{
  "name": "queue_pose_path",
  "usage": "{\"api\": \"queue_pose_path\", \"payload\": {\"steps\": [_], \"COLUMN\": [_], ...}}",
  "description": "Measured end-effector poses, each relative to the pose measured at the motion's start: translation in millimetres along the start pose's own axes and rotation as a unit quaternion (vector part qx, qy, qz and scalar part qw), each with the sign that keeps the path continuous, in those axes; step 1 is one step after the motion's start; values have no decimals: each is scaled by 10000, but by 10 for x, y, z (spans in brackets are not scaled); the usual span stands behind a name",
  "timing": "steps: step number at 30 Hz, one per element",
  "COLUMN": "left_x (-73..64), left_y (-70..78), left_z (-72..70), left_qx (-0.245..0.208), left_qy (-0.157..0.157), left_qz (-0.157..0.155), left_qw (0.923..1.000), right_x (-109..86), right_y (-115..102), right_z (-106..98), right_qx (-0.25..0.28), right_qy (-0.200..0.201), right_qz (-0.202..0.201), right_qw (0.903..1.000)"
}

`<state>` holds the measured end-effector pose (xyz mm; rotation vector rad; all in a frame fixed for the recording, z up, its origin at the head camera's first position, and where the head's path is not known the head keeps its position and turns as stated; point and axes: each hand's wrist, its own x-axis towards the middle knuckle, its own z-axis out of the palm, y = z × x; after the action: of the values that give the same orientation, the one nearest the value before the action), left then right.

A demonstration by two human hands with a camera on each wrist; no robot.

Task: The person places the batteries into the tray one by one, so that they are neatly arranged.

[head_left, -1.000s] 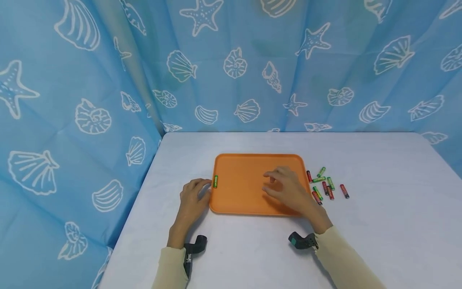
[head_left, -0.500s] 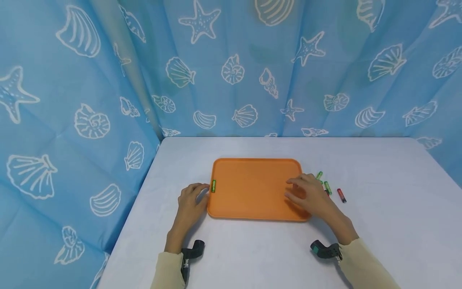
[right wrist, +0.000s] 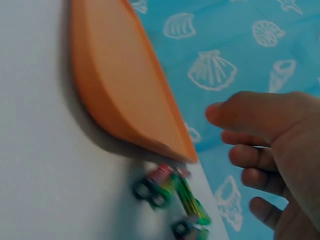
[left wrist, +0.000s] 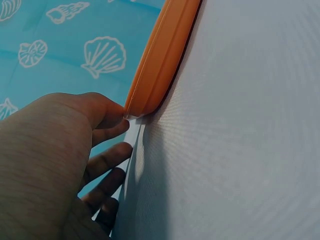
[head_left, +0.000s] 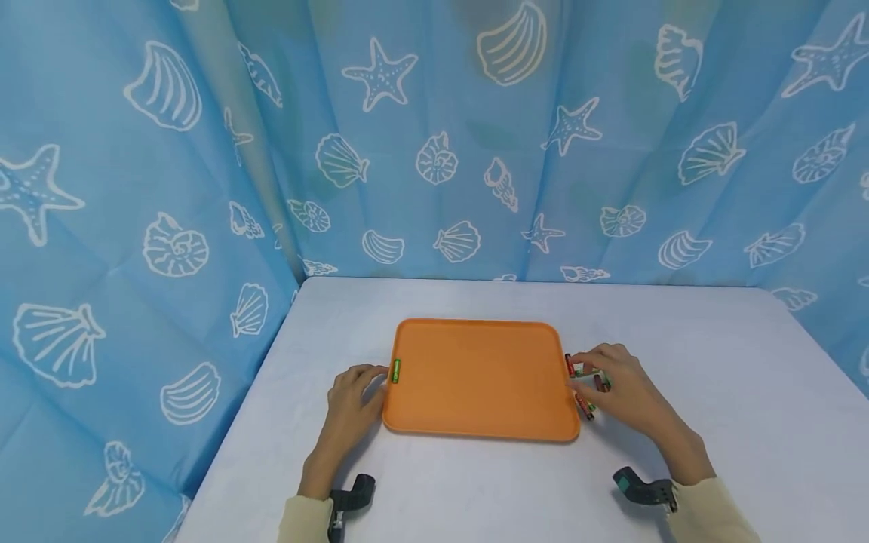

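A flat orange tray [head_left: 475, 377] lies on the table, and one green battery [head_left: 396, 370] rests upright along its left edge. My left hand [head_left: 349, 407] touches the tray's left rim with thumb and fingertips, the other fingers loosely bent. In the left wrist view, the thumb [left wrist: 107, 111] meets the tray's edge. Over a small pile of red and green batteries [head_left: 584, 408] just right of the tray is my right hand [head_left: 624, 388]. Its thumb and fingers are apart with nothing between them, and they hide part of the pile. The right wrist view shows a green battery [right wrist: 188, 196] below the hand.
A white-covered table [head_left: 475, 483] carries everything. Behind it and along the left hangs a blue curtain [head_left: 407, 188] with shell prints. Each wrist wears a black camera mount [head_left: 641, 489].
My right hand has moved right, from above the tray to the battery pile. The left hand stays at the tray's left rim. The head view has tilted up slightly.
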<state>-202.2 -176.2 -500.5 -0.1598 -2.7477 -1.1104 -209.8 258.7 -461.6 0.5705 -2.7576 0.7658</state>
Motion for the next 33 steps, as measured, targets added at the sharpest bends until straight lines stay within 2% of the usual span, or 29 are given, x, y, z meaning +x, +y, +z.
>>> {"api": "queue_pose_path", "payload": {"steps": [12, 19, 29, 33], "left_x": [-41, -28, -24, -19], "left_y": [34, 44, 36, 27], "left_z": [-11, -5, -1, -1], "left_qx": [-73, -36, -40, -33], "left_qy": [-13, -130, -100, -108], "left_qz": [-44, -182, -150, -119], "left_qw": [10000, 9997, 9998, 9999], "right_x": [-87, -123, -109, -85], "right_y": [195, 235, 251, 221], "right_z": [-126, -123, -104, -126], "right_qx": [128, 76, -31, -132], "right_qy": [-827, -1184, -1247, -1088], "right_qz": [-84, 95, 257, 358], "right_qw": [9965, 9929, 9919, 9933]}}
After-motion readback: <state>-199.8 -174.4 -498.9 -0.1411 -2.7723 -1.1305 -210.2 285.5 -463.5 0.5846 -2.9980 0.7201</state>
